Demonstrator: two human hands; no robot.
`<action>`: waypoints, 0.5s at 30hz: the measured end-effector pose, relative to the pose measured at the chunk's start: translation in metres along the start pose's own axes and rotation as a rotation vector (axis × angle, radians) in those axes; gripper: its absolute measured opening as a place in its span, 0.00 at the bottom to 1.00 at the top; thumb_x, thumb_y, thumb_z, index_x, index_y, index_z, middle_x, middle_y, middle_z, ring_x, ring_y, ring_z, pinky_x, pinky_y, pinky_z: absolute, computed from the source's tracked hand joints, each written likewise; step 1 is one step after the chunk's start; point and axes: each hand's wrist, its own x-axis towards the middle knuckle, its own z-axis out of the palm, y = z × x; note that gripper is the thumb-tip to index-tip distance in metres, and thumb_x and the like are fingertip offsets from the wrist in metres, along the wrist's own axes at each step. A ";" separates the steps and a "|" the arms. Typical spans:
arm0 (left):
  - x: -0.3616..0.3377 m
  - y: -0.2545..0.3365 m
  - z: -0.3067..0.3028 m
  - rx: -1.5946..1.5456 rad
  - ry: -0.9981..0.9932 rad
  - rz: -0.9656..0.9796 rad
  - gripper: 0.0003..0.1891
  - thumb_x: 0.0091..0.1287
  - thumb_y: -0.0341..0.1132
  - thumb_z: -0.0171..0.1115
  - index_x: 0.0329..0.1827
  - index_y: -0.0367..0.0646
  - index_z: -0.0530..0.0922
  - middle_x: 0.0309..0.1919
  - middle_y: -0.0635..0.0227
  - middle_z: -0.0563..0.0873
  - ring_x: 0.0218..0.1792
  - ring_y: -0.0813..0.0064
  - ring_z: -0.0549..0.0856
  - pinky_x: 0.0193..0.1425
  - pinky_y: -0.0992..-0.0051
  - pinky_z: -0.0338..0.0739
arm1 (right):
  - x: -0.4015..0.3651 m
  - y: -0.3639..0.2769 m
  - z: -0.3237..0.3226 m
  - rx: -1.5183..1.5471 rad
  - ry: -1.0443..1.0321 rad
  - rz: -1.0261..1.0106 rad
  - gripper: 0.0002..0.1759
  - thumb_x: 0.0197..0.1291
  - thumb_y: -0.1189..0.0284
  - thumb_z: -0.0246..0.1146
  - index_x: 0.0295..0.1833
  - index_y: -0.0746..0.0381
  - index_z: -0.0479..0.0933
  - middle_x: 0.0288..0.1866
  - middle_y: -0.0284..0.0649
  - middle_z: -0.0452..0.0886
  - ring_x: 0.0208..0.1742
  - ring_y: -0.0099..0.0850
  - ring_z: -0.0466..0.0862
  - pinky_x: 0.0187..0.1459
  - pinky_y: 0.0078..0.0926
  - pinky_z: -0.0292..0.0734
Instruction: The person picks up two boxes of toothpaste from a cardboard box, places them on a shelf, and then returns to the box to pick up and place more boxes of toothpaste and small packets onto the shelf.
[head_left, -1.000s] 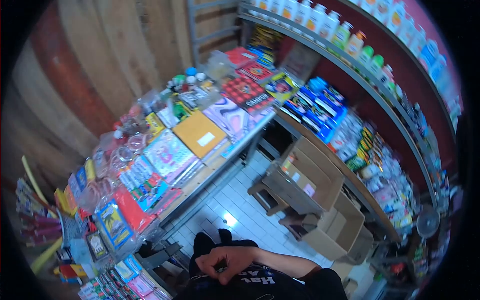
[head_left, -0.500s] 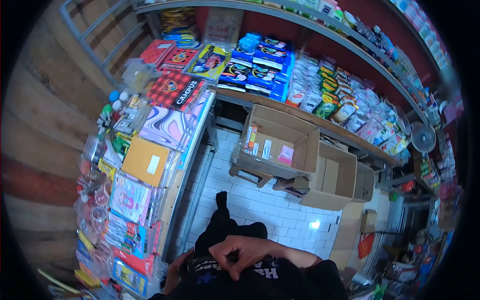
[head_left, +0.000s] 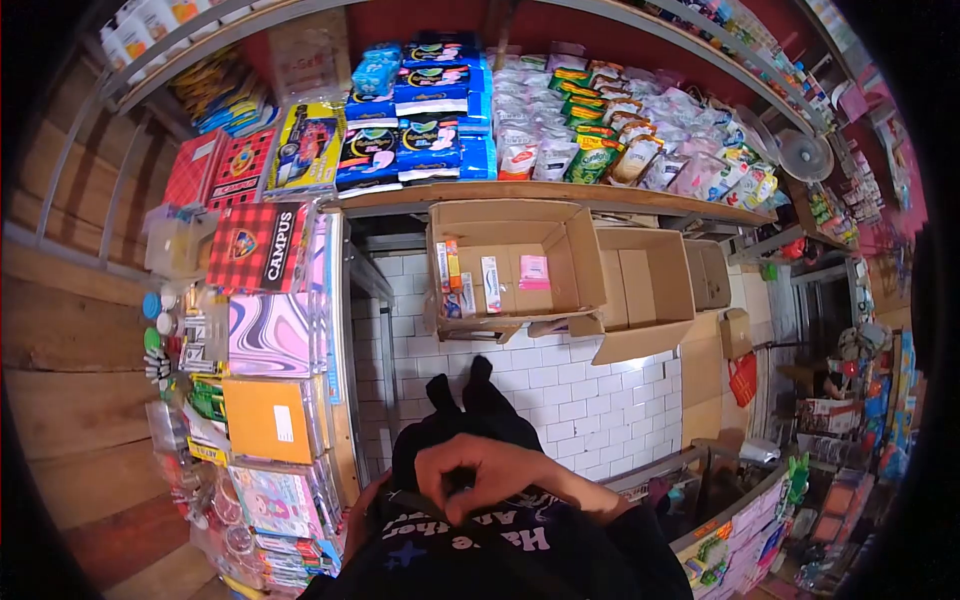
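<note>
My right hand (head_left: pixel 478 474) is held in front of the chest of a dark printed shirt (head_left: pixel 465 555). Its fingers curl round towards the thumb, and whatever may be between them is too small or hidden to make out. Low beside my body on the left, only part of my left hand (head_left: pixel 362 515) shows; its fingers are hidden behind the shirt. Ahead on the floor side of the shelf, an open cardboard box (head_left: pixel 520 215) has several small boxes and a pink packet (head_left: pixel 533 271) inside. Neither hand touches it.
A second open carton (head_left: pixel 640 285) stands to its right. Notebooks (head_left: pixel 262 247) and stationery fill the left table. Blue packs (head_left: pixel 430 145) and bagged goods line the shelf ahead. White tiles (head_left: pixel 570 410) cover the floor; a colourful panel (head_left: pixel 735 535) stands at lower right.
My view has turned to the right, so the shelves and cartons sit further left. My right hand stays curled before my chest, and a second foot now shows.
</note>
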 end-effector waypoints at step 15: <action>0.167 0.202 -0.003 0.321 0.201 -0.032 0.29 0.71 0.58 0.55 0.48 0.36 0.84 0.40 0.62 0.88 0.42 0.73 0.84 0.53 0.72 0.76 | -0.012 0.084 -0.284 -0.395 0.855 0.246 0.13 0.67 0.62 0.65 0.43 0.62 0.80 0.30 0.28 0.79 0.33 0.17 0.75 0.37 0.18 0.71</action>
